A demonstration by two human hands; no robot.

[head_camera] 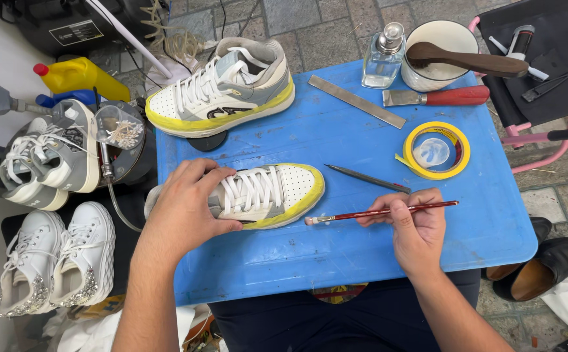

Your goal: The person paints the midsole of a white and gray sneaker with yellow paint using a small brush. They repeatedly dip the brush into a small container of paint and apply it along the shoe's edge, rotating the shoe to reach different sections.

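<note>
Sneaker (pixel 268 195), masked with yellow tape, lies on the blue worktop (pixel 336 254) under the clamped left hand (pixel 186 208); right hand (pixel 414 225) pinches a paintbrush (pixel 378 212), bristles beside the toe. Better steady, light strokes.

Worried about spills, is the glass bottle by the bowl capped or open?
Capped: the glass bottle stands upright with a silver cap on top, beside the bowl.

We see both forearms bare to the lower frame edge, with no sleeves, watch or rings on the left hand (pixel 183 208) or right hand (pixel 414 228); our lap wears dark navy trousers (pixel 336 322).
</note>
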